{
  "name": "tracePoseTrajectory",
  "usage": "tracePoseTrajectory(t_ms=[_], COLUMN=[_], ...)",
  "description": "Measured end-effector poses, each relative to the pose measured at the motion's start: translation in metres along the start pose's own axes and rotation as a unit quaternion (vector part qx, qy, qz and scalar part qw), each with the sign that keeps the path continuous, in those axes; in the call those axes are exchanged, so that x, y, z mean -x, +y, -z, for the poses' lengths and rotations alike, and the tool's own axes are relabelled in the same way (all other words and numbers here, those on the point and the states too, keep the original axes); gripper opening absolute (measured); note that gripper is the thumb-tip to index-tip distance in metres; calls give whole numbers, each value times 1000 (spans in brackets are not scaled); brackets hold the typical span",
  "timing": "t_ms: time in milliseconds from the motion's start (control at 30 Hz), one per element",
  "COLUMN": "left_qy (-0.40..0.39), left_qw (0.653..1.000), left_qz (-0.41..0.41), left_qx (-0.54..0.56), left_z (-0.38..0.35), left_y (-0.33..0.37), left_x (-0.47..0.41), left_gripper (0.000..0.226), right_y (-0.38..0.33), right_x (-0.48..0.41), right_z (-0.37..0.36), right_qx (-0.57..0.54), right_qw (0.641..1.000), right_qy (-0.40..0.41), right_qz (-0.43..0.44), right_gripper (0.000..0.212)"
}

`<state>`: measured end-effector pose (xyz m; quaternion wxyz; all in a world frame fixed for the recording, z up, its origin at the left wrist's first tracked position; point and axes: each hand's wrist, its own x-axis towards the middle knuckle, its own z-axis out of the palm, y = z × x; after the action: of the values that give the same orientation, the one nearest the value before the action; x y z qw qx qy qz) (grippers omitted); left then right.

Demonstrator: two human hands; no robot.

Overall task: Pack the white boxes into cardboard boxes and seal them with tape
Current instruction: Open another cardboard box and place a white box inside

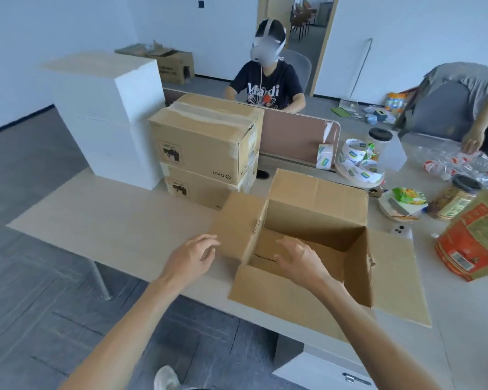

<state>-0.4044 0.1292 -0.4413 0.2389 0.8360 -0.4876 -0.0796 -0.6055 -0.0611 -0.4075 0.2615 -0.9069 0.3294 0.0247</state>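
I'm looking at an office: a light desk (pixel 102 220) with a partition screen (pixel 296 133), grey floor, doorway (pixel 307 23) at the far side.

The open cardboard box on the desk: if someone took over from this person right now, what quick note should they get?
Left hand: open, beside the left flap, no grip on anything.
Right hand: open, above the inside of the open cardboard box, holding nothing.
Things: the open cardboard box is empty, flaps spread, at the near edge of the desk. White boxes are stacked at the far left. Tape rolls lie behind the box, to the right.
Done: two cardboard boxes are stacked behind it, the upper one taped shut.
Left: load white boxes, fold the flaps, tape.
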Motion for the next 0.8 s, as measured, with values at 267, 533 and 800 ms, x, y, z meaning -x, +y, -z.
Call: tracePoseTrajectory(t_ms=[267, 533, 800], left_qy=[30, 97, 158], left_qw=[993, 990, 985], left_qz=[73, 87, 66], left_qx=[-88, -48, -31], left_z=[90, 216, 294], left_y=[-127, -222, -294], left_x=[23, 2, -74], left_gripper=[32, 39, 31], right_y=[-171, -329, -404], right_x=[-90, -155, -233], right_z=[-52, -67, -54], right_qx=[68, 24, -15], right_qw=[989, 983, 976], right_qy=[-14, 59, 121], right_qz=[130, 172, 178], right_gripper=[46, 44, 46])
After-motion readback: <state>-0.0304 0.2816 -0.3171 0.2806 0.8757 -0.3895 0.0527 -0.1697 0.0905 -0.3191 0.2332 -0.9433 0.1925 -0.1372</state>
